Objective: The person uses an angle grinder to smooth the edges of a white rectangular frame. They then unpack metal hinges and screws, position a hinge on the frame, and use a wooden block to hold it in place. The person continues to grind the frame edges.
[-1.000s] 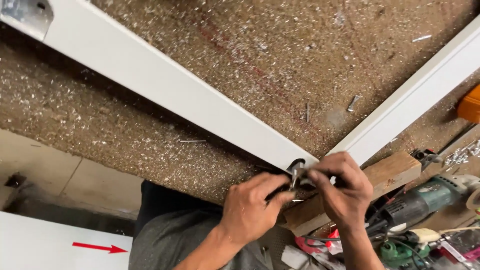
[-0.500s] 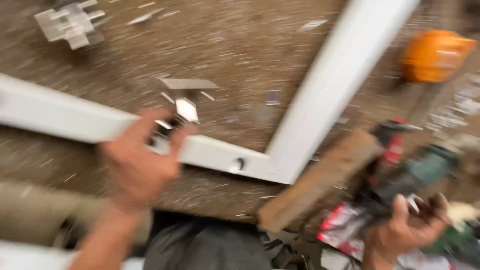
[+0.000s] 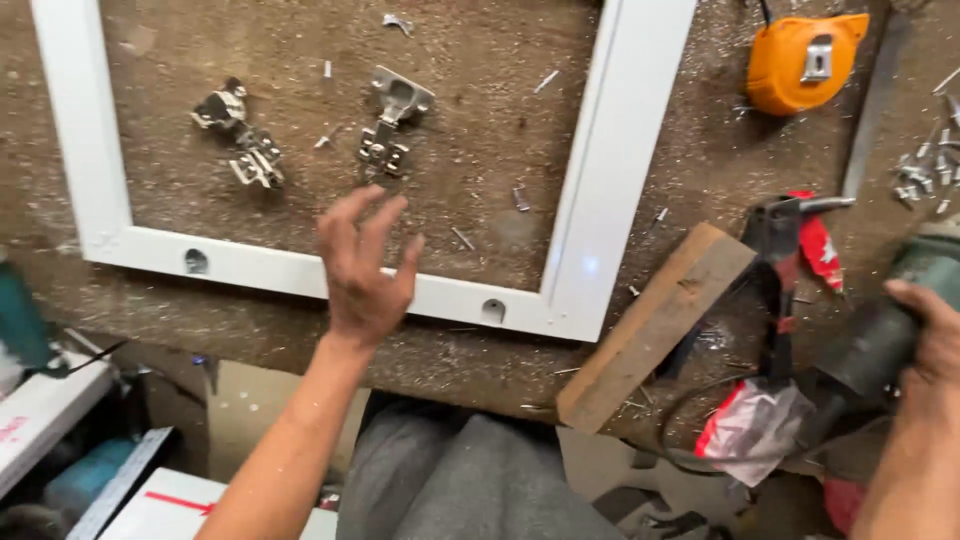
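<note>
- Head view, left hand (image 3: 365,265): raised over the near rail of the white frame (image 3: 610,170), fingers spread, palm away from the camera, holding nothing.
- Just beyond its fingertips, inside the frame opening, a metal cup hinge (image 3: 390,120) lies loose on the worktop (image 3: 480,200). Farther off, up and to the left of the hand, lie more loose hinge parts (image 3: 240,135).
- Near rail: one round bore (image 3: 196,261) to the left of the left hand, a second bore (image 3: 492,310) to its right. Both look empty; no hinge seated in either.
- Head view, right hand (image 3: 925,345): at the far right edge, wrapped around the body of a dark green power tool (image 3: 885,330). Fingertips mostly hidden, so how tight the grip is I cannot tell.
- Between the hands: a wooden block (image 3: 655,325) lying askew off the frame corner, then a red-and-black hand tool (image 3: 790,250) just left of the right hand.
- Beyond the right hand, an orange tape measure (image 3: 805,60); screws scattered at the far right.
- Judgement on progress: frame assembled and bored for hinges; hinges not yet set in. Fitting and fastening both hinges appears to remain.
</note>
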